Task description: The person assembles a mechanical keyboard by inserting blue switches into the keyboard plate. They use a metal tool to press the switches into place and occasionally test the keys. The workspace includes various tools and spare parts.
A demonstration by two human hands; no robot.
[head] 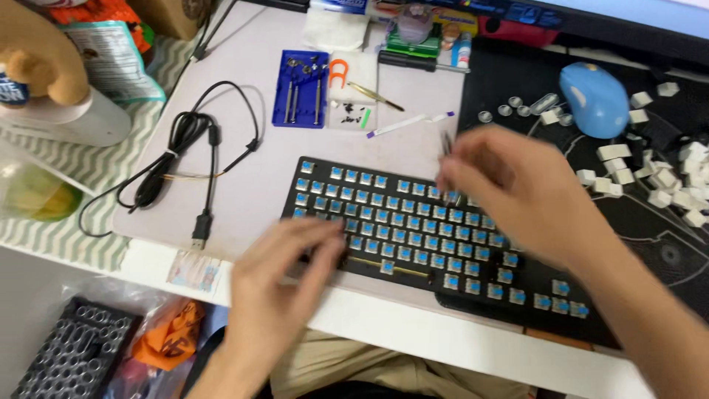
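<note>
A black keyboard [384,222] without keycaps lies on the desk, its blue switches bare. My left hand [284,277] rests on the keyboard's near left corner, fingers spread over the edge. My right hand [517,188] hovers over the upper middle rows, blurred, pinching a thin metal tool [447,155] whose tip points down at a switch.
White keycaps [650,174] lie scattered on the black mat at right, near a blue mouse [594,98]. A blue tool tray [300,89], tweezers [373,94] and a coiled black cable [181,159] sit behind and left of the keyboard. A plush toy [37,52] stands far left.
</note>
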